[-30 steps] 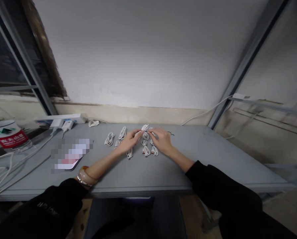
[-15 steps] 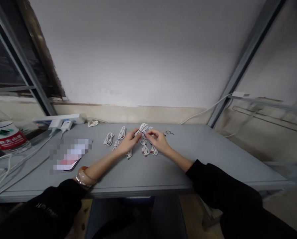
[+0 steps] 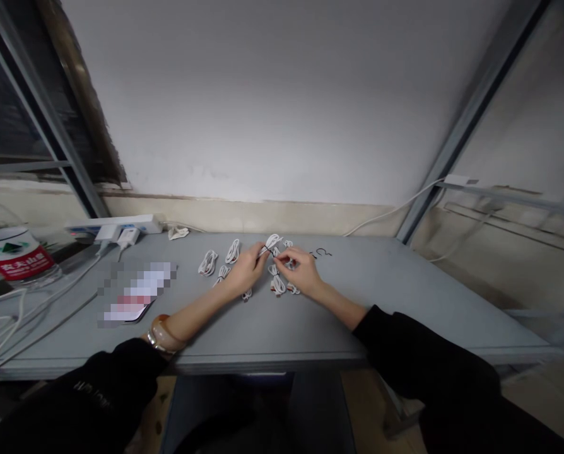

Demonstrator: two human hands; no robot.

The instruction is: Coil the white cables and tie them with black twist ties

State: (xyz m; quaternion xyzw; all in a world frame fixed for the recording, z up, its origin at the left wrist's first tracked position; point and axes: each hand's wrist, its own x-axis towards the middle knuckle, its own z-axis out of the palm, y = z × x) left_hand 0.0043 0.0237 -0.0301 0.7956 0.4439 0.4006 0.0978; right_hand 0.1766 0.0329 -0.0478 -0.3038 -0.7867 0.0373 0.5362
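Over the middle of the grey table, my left hand [image 3: 248,268] is closed on a coiled white cable [image 3: 273,241]. A thin black tie [image 3: 267,248] runs round the middle of that coil. My right hand [image 3: 301,268] pinches at the tie's end just right of the coil, thumb and forefinger together. Close below the hands lies a bundled white cable [image 3: 277,283] with brownish plug ends. Two looser coils, one white cable [image 3: 208,263] and another white cable [image 3: 233,251], rest to the left. Several more bundles are partly hidden by my hands.
Loose black ties [image 3: 323,252] lie right of my hands. A phone [image 3: 137,296], blurred out, is on the left. Behind it stands a power strip [image 3: 140,223] with plugged-in chargers; white cords trail to the left edge beside a red-labelled bottle [image 3: 19,258].
My right hand has shifted slightly, drawing at the black tie by the coil. My left hand keeps its hold on the cable. The view has moved a little.
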